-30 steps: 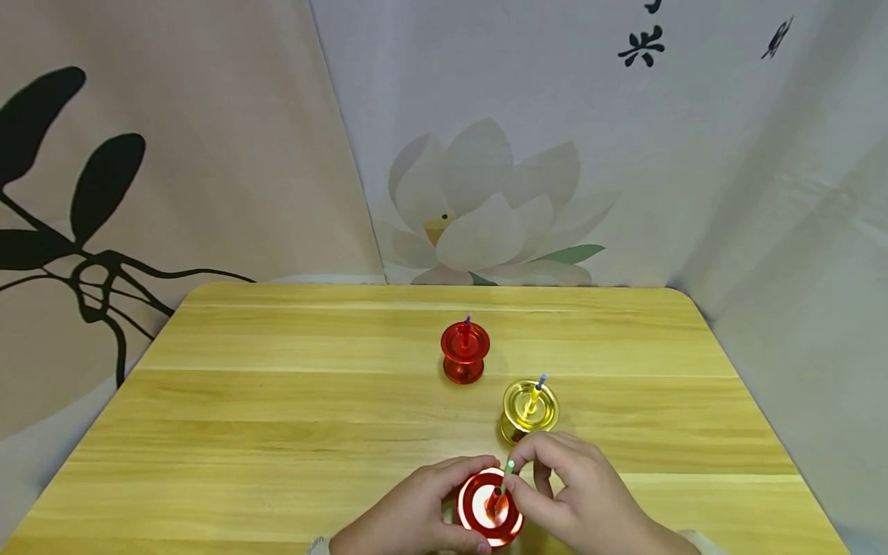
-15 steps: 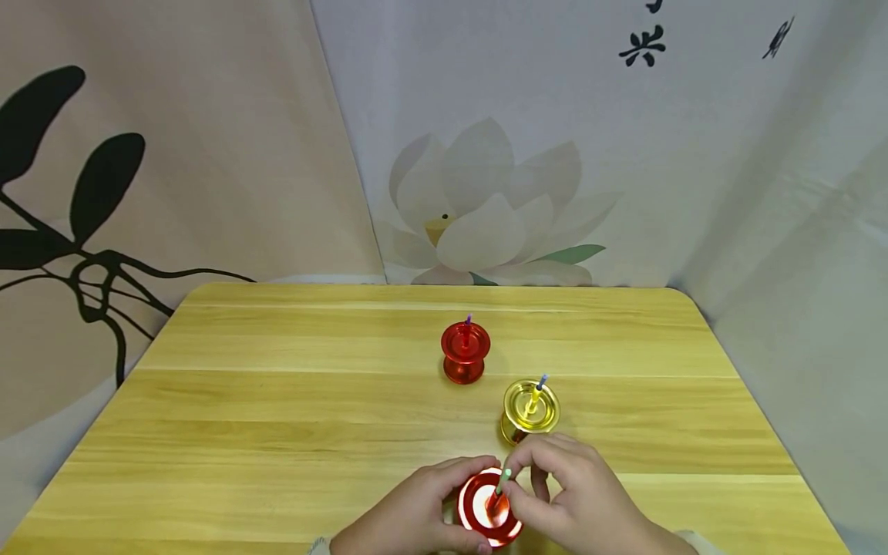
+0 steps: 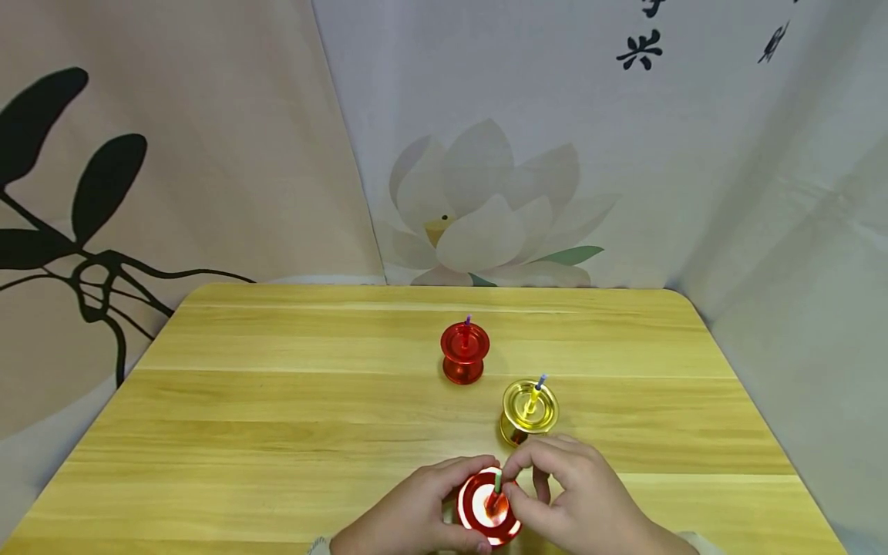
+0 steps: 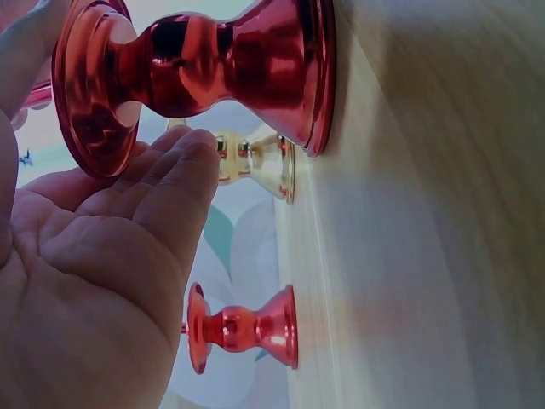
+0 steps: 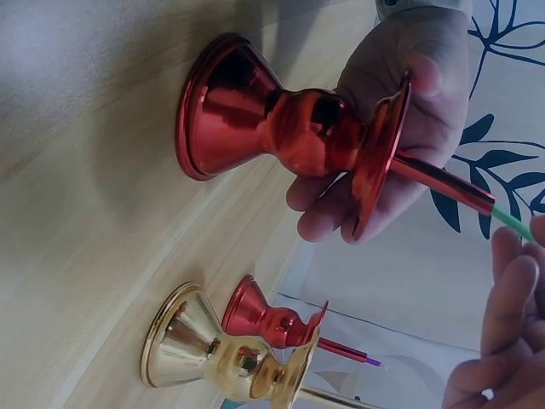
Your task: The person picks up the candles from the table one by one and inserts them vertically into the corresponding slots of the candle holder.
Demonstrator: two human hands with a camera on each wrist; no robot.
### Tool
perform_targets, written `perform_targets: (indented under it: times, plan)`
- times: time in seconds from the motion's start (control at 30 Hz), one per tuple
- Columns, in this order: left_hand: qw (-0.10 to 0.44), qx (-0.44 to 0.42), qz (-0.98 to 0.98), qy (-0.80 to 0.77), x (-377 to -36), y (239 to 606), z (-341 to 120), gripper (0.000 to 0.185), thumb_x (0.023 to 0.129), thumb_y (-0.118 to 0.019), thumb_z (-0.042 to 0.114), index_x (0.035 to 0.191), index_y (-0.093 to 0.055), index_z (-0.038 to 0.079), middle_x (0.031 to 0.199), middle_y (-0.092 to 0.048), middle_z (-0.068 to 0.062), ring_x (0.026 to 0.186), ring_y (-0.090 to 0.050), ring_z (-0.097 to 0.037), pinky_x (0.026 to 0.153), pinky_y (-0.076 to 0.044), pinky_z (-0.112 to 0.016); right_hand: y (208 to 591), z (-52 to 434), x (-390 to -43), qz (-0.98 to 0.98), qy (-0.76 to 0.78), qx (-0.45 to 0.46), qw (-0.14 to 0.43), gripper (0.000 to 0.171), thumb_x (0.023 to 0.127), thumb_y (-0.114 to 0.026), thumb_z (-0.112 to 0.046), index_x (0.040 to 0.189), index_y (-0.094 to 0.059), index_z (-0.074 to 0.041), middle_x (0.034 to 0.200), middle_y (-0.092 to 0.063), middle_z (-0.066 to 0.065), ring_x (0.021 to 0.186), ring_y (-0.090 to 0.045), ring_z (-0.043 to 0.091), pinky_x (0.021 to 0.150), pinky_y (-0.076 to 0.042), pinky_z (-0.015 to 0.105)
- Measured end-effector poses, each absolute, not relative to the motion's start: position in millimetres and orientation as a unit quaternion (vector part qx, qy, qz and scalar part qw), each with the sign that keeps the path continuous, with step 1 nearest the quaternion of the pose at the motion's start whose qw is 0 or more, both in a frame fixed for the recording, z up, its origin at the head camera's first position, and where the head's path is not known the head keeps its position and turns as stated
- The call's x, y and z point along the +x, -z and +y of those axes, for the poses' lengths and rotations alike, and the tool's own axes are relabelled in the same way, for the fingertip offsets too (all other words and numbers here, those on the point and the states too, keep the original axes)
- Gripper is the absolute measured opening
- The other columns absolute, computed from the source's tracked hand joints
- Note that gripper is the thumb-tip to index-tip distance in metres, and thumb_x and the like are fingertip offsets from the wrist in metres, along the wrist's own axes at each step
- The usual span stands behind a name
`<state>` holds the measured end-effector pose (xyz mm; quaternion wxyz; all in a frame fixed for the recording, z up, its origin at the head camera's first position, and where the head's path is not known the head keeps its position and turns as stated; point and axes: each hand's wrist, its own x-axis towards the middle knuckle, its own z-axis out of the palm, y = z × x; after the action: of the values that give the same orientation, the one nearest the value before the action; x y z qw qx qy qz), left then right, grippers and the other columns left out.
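Observation:
A shiny red candle holder (image 3: 486, 510) stands at the table's near edge. My left hand (image 3: 444, 505) curls round its cup from the left; in the right wrist view its fingers (image 5: 409, 119) lie behind the rim. A thin candle (image 3: 496, 486), red below and green at the tip, stands in the holder's cup. My right hand (image 3: 515, 482) pinches the candle's green top (image 5: 509, 223). In the left wrist view the holder's waist (image 4: 204, 68) sits just above my palm (image 4: 94, 273).
A gold holder (image 3: 529, 408) with a yellow candle stands just beyond my right hand. A second red holder (image 3: 465, 351) with a candle stands farther back near the middle. The wooden table (image 3: 277, 416) ends at printed curtains (image 3: 486, 154).
The candle has sunk lower into the near red holder, and my right hand has come down a little with it. The left hand and the other holders stay put.

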<state>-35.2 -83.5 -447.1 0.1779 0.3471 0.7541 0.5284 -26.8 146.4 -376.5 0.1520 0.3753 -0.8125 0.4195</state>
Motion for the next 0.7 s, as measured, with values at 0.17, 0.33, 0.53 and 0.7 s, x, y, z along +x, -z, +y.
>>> perform_targets:
  times: [0.17,0.33,0.53,0.7]
  plan:
    - [0.182,0.342,0.753,-0.532,-36.1,446.5,-83.5,0.068,0.085,-0.082,0.03,0.145,-0.05,0.019,0.127,-0.061,0.008,0.113,-0.06,-0.007,0.094,-0.052,-0.022,376.4,146.6,-27.8,-0.813,-0.418,0.374,0.156,0.036,0.074,-0.076,0.003,0.091,-0.066,-0.026,0.081,-0.062,-0.021,0.065,-0.049,-0.003,0.064,-0.042,0.009]
    - [0.192,0.332,0.754,-0.533,-38.1,445.7,-83.6,0.07,0.085,-0.082,0.032,0.145,-0.051,0.016,0.128,-0.061,0.008,0.113,-0.06,-0.007,0.094,-0.052,-0.022,375.6,147.2,-28.6,-0.813,-0.417,0.373,0.161,0.031,0.077,-0.077,0.0,0.091,-0.066,-0.026,0.083,-0.063,-0.021,0.065,-0.05,-0.004,0.064,-0.041,0.01]
    - [0.194,0.329,0.758,-0.528,-39.0,444.6,-84.1,0.071,0.085,-0.083,0.033,0.145,-0.051,0.013,0.129,-0.061,0.007,0.114,-0.059,-0.006,0.094,-0.051,-0.022,376.4,147.5,-29.0,-0.815,-0.411,0.372,0.168,0.008,0.094,-0.07,-0.019,0.091,-0.067,-0.026,0.082,-0.063,-0.021,0.065,-0.05,-0.004,0.066,-0.041,0.011]
    - [0.202,0.318,0.76,-0.53,-38.7,445.3,-84.6,0.074,0.084,-0.083,0.034,0.146,-0.05,0.013,0.13,-0.06,0.007,0.115,-0.058,-0.006,0.097,-0.05,-0.023,378.6,149.6,-28.7,-0.815,-0.414,0.371,0.164,0.006,0.095,-0.069,-0.022,0.091,-0.067,-0.025,0.082,-0.063,-0.02,0.066,-0.05,-0.004,0.064,-0.041,0.01]
